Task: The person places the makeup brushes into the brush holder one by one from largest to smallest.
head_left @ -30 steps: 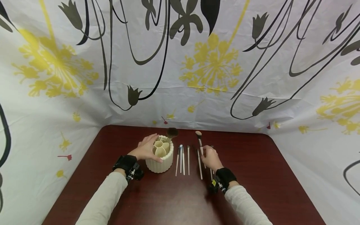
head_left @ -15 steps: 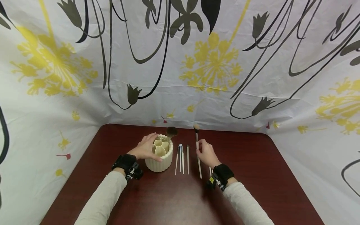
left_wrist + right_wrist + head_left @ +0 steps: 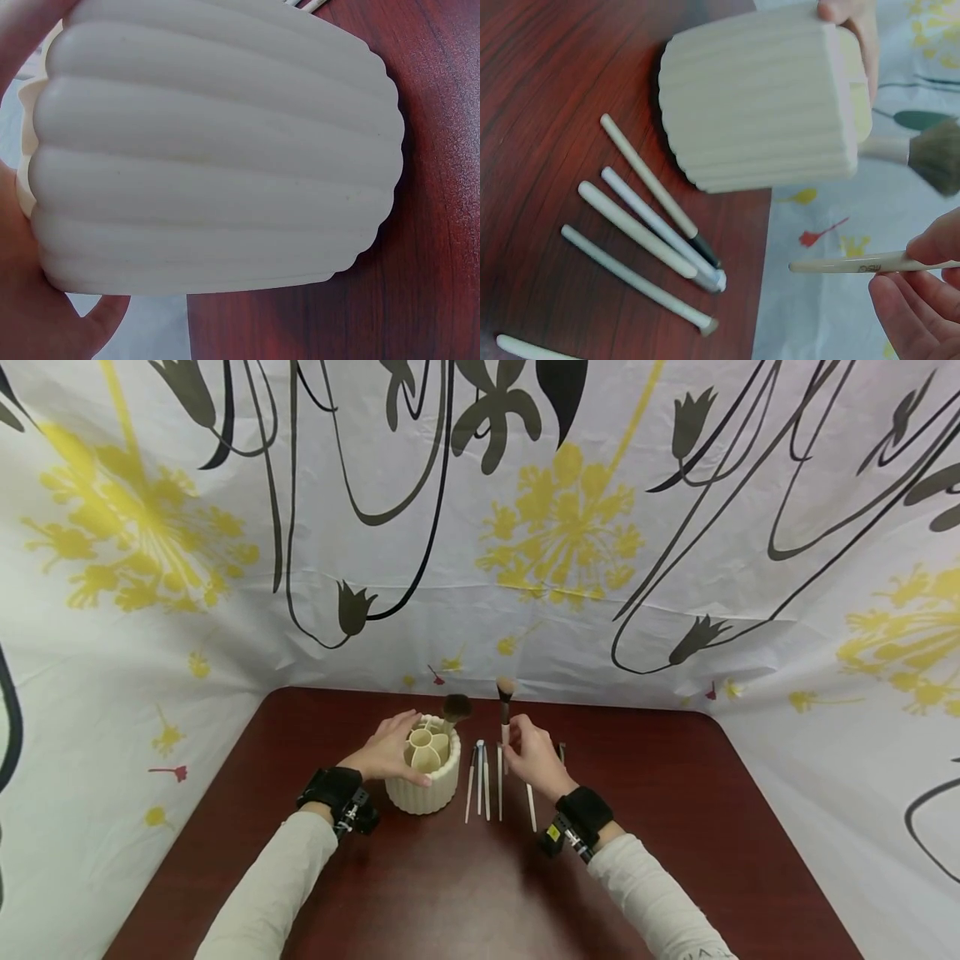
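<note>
- Two hands busy: left hand (image 3: 386, 753) is curled round the rim of the ribbed cream holder (image 3: 423, 797), which stands on the table (image 3: 420, 893).
- Right hand (image 3: 538, 758) pinches a makeup brush (image 3: 840, 265) with thumb and fingers, bristles up, apart from the holder, to its right.
- Plenty of handle sticks out below that pinch, so a bump could swivel it, imo.
- Dip too low and the slim brushes (image 3: 637, 225) might scatter.
- Clipping the dark fluffy brush (image 3: 456, 706), or tugging the rim, could tip stuff.
</note>
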A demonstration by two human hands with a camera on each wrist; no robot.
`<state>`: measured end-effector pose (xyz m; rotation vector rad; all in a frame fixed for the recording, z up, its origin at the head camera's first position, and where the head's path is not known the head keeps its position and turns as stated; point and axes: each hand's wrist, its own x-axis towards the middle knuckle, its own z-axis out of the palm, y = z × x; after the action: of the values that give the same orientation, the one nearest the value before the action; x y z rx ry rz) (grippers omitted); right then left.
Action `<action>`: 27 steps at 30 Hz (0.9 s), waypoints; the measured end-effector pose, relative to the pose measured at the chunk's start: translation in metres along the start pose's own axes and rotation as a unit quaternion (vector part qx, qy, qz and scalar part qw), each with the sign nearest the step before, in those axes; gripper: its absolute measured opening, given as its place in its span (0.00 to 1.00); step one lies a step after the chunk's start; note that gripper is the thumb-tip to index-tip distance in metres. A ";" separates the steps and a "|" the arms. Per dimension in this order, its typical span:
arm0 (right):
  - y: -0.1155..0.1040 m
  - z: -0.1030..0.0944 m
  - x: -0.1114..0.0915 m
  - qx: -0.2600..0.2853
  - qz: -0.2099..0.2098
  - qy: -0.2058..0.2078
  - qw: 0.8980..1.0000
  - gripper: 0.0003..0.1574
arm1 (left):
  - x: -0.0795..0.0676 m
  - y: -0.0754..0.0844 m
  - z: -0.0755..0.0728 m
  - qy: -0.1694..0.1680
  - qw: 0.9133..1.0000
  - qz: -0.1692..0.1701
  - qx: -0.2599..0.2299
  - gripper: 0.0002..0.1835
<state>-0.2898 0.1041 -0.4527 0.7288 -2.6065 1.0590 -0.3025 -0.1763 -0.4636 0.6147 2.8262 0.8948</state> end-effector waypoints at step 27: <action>-0.044 0.015 0.014 0.053 -0.056 0.001 0.997 0.19 | 0.001 -0.001 0.002 0.003 1.000 0.001 -0.008 0.65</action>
<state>-0.2785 0.0610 -0.4321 0.8853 -2.4916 1.1698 -0.3031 -0.1759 -0.4655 0.6124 2.8214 0.9209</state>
